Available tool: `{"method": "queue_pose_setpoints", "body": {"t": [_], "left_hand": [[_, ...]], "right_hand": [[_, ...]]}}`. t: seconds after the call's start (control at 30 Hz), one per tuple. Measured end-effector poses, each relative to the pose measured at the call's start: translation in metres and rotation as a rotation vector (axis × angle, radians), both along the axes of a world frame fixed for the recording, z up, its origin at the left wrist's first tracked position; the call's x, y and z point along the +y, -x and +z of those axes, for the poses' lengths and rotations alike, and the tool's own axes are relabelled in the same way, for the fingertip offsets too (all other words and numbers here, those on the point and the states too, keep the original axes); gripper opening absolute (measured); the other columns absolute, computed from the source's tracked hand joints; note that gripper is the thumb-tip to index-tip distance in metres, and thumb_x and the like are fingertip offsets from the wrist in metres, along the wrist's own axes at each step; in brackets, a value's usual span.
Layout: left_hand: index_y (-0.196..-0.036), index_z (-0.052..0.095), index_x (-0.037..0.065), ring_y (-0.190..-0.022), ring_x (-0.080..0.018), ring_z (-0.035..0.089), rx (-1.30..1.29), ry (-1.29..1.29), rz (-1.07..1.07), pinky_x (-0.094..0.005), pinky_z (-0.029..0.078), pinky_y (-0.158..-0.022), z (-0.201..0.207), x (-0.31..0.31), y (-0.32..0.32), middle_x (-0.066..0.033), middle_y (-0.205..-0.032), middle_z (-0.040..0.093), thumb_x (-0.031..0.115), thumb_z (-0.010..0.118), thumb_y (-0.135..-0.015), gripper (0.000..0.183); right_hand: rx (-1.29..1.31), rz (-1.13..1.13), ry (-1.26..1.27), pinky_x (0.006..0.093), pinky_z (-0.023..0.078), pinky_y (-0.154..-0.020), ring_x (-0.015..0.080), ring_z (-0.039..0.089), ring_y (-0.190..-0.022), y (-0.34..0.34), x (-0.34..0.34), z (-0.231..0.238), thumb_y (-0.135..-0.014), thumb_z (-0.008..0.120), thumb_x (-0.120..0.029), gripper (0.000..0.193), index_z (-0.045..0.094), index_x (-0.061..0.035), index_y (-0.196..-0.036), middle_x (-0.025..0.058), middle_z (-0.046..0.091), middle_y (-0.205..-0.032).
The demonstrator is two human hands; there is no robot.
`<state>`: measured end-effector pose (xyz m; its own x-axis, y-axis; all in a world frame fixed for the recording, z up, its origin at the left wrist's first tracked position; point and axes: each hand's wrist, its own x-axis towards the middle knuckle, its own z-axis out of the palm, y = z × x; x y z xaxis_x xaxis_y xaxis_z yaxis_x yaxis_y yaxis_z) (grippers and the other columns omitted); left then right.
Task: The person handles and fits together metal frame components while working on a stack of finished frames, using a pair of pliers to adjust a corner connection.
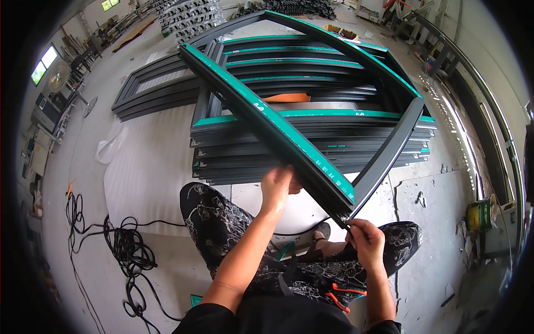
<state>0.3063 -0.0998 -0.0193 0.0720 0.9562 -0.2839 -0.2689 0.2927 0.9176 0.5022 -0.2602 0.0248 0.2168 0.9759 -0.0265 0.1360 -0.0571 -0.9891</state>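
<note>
Grey concrete floor (150,267), stacked frames (311,139), tangled black cable (130,250), workshop clutter.

Dark grey frame (289,139) showing teal tape strip; trousers (222,222) showing black-and-white floral print; pliers (345,295) showing orange handles; black cable (128,250) lying on grey floor (156,295).

A metal-fabrication workshop: dark aluminium window frames (311,139) edged in green protective film lie stacked on a stained concrete floor (428,267), with more frame sections (156,92) behind. Bundled metal profiles (192,19), a pedestal fan (58,78), tangled black cables (130,250) and a paint tin (479,214) line the edges.
</note>
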Motion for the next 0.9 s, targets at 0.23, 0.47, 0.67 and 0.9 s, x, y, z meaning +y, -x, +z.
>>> {"method": "queue_pose_setpoints", "body": {"t": [0.23,0.47,0.67,0.9], "left_hand": [[-0.093,0.06,0.001,-0.068,-0.0172,0.066,-0.048,-0.013,-0.048,-0.0271,0.056,-0.059,-0.008,-0.012,-0.001,-0.0078,-0.076,0.065,0.029,0.06,-0.093,0.028],[-0.09,0.061,0.002,-0.067,-0.0171,0.066,-0.092,0.009,-0.144,-0.0284,0.056,-0.063,0.004,-0.018,-0.003,-0.0089,-0.077,0.066,0.031,0.062,-0.092,0.029],[-0.091,0.061,0.003,-0.067,-0.017,0.067,-0.039,-0.006,-0.056,-0.0273,0.056,-0.064,0.004,-0.026,-0.011,-0.008,-0.077,0.066,0.03,0.062,-0.091,0.027],[-0.097,0.06,0.002,-0.08,-0.0174,0.067,-0.062,-0.003,-0.235,-0.0286,0.056,-0.067,-0.002,-0.034,-0.009,-0.0089,-0.088,0.067,0.03,0.061,-0.092,0.028]], "right_hand": [[-0.158,0.013,-0.042,0.018,0.036,-0.049,0.0035,0.045,-0.053,0.001,-0.001,-0.002,-0.09,0.052,0.004,0.017,0.064,0.0026,-0.101,0.0018,0.06,-0.068],[-0.218,0.0,-0.084,0.0185,0.039,-0.05,0.004,0.048,-0.054,0.0,0.005,-0.001,-0.089,0.053,0.003,0.017,0.065,0.0017,-0.101,0.0013,0.06,-0.066],[-0.218,0.018,-0.089,0.0183,0.039,-0.051,0.0039,0.048,-0.056,0.001,0.0,0.0,-0.089,0.052,0.003,0.018,0.065,0.0008,-0.102,0.0009,0.06,-0.067],[-0.227,-0.007,-0.068,0.0192,0.039,-0.052,0.005,0.05,-0.057,0.002,0.001,0.003,-0.088,0.053,0.004,0.018,0.065,0.0008,-0.101,0.0013,0.06,-0.067]]}}
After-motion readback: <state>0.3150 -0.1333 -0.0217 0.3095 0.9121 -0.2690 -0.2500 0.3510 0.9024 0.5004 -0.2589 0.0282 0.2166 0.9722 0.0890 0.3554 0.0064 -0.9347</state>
